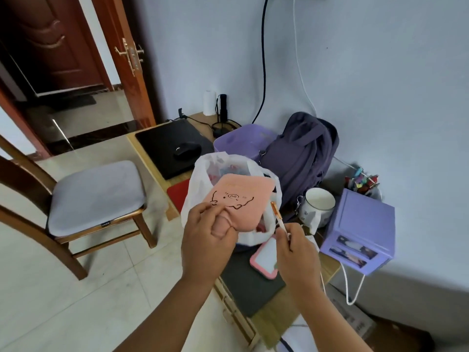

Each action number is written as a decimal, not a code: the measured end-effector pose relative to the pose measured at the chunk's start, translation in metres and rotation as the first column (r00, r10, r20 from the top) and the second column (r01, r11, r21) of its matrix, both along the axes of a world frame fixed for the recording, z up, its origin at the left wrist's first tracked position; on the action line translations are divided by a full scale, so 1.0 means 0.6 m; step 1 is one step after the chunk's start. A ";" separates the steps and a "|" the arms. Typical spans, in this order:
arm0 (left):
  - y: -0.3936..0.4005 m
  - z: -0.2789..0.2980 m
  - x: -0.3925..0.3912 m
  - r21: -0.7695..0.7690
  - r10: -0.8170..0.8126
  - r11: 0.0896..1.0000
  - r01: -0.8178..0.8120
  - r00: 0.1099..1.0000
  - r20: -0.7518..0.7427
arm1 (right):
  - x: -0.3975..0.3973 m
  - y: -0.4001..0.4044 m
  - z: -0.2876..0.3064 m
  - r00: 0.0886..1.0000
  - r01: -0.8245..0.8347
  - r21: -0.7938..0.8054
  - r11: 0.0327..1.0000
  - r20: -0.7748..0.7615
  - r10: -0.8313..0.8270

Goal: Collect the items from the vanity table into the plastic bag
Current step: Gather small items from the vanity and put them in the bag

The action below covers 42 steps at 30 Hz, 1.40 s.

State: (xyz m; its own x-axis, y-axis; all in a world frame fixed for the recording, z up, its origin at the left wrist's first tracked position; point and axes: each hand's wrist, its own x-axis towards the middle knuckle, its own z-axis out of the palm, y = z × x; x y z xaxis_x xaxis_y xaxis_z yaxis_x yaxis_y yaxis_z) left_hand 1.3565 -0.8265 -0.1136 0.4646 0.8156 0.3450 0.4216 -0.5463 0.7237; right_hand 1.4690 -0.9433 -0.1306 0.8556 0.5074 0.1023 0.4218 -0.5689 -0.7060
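A white plastic bag [203,179] stands open on the wooden vanity table [269,318], with colourful items showing inside it. My left hand [205,240] pinches the lower edge of a pink cloth pouch [241,199] with a pig drawing, held over the bag's mouth. My right hand [294,247] pinches a thin pink and gold pen [278,214], whose tip points up beside the pouch. A pink-framed mirror [265,257] lies on a dark pad [248,288] below my hands.
A white mug [317,207], a purple drawer box [365,229], a dark backpack [302,153], a lilac basket [243,141], and a laptop with a mouse [186,149] crowd the table. A wooden chair [96,196] stands at the left.
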 end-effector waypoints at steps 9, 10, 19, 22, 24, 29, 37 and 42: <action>0.076 -0.014 0.156 -0.144 0.085 0.986 -0.084 0.996 0.000 | 0.137 0.072 0.019 0.997 -0.019 0.019 1.000 0.073 0.018; 0.085 -0.021 0.160 -0.117 0.088 0.989 -0.092 0.995 -0.036 | 0.143 0.078 0.017 0.997 -0.025 0.001 1.000 0.076 0.025; 0.165 -0.061 0.103 0.131 0.158 0.984 -0.118 0.920 -0.358 | 0.123 0.172 -0.004 0.990 -0.136 -0.138 0.981 0.022 0.140; 0.192 -0.070 0.078 0.219 0.137 0.975 -0.030 0.862 -0.488 | 0.105 0.209 -0.012 0.987 -0.161 -0.201 0.966 -0.017 0.161; 0.203 -0.072 0.071 0.198 0.125 0.980 -0.027 0.855 -0.502 | 0.098 0.226 -0.020 0.988 -0.152 -0.240 0.959 -0.039 0.147; 0.208 -0.080 0.077 0.136 0.116 0.989 -0.057 0.869 -0.481 | 0.093 0.250 -0.036 0.995 -0.088 -0.317 0.944 -0.078 0.067; 0.208 -0.080 0.125 0.003 0.045 0.999 -0.048 0.916 -0.399 | 0.098 0.240 -0.036 0.999 -0.018 -0.347 0.938 -0.042 0.004; 0.192 -0.081 0.161 -0.097 -0.055 0.995 0.016 0.908 -0.416 | 0.110 0.218 -0.031 0.998 0.022 -0.348 0.937 -0.053 -0.044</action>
